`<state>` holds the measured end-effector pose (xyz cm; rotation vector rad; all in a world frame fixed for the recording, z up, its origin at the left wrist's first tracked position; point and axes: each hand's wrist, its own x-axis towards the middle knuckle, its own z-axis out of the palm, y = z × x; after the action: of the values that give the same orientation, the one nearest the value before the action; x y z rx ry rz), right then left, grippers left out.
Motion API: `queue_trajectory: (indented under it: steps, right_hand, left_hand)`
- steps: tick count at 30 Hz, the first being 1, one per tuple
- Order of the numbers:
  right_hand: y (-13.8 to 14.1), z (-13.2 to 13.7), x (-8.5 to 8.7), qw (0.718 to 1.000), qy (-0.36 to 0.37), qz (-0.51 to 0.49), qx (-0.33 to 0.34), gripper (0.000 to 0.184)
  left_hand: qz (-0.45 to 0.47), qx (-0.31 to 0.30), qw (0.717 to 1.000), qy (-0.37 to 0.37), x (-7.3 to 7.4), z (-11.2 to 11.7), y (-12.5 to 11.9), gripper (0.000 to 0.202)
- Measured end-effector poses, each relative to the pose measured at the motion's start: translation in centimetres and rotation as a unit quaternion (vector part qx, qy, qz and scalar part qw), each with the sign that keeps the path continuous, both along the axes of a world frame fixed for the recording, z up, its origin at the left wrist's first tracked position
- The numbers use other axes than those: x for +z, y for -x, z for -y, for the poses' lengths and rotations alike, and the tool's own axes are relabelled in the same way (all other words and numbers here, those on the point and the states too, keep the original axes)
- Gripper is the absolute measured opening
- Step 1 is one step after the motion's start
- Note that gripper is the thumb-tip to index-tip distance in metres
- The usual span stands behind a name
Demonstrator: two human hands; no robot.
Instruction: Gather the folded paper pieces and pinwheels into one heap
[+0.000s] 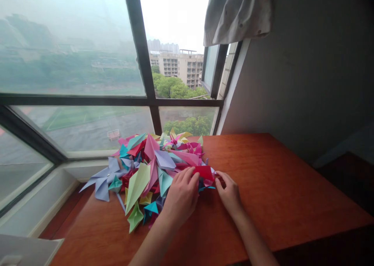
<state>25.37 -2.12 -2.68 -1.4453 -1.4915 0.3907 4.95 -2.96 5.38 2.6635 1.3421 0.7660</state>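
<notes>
A heap of folded origami pieces [146,168] in pink, green, blue, lilac and yellow lies on the reddish wooden table [271,188], against the window. At the heap's right edge sits a red folded paper [204,172]. My left hand [181,196] rests on the heap with its fingertips pinched on the red paper's left side. My right hand [229,192] pinches that paper's right edge, fingers curled.
A large window [140,63] with dark frames runs behind the table, its sill [73,164] just past the heap. A grey wall [306,71] stands to the right, with a bunched curtain [236,13] above. The table's right edge [344,192] drops off to the floor.
</notes>
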Motion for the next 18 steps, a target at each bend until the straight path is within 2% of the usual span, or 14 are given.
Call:
queue_trajectory:
  steps: [4,7,9,13,15,18]
  right_hand:
    - [-0.1,-0.1,-0.3,1.0,-0.003,-0.001,0.007,0.03]
    - [0.0,-0.1,-0.4,1.0,-0.006,-0.002,0.005,0.03]
    - [0.1,0.0,-0.3,1.0,-0.008,-0.003,0.004,0.029]
    - [0.2,0.0,-0.1,1.0,-0.014,0.002,0.004,0.029]
    - [0.2,0.0,0.0,0.999,-0.014,0.015,0.028,0.028]
    - [0.2,0.0,-0.1,0.996,-0.014,0.045,0.076,0.026]
  left_hand:
    - [0.048,-0.071,0.996,-0.023,-1.1,5.1,-0.1,0.047]
    - [0.072,-0.099,0.992,-0.025,-2.3,7.4,0.4,0.042]
    - [0.083,-0.078,0.993,-0.016,-2.7,7.6,1.2,0.04]
    - [0.138,-0.02,0.99,0.028,-2.7,6.4,2.1,0.03]
    - [0.145,-0.024,0.987,0.065,-3.0,5.9,1.7,0.025]
    - [0.103,-0.047,0.988,0.102,-4.0,5.7,0.6,0.021]
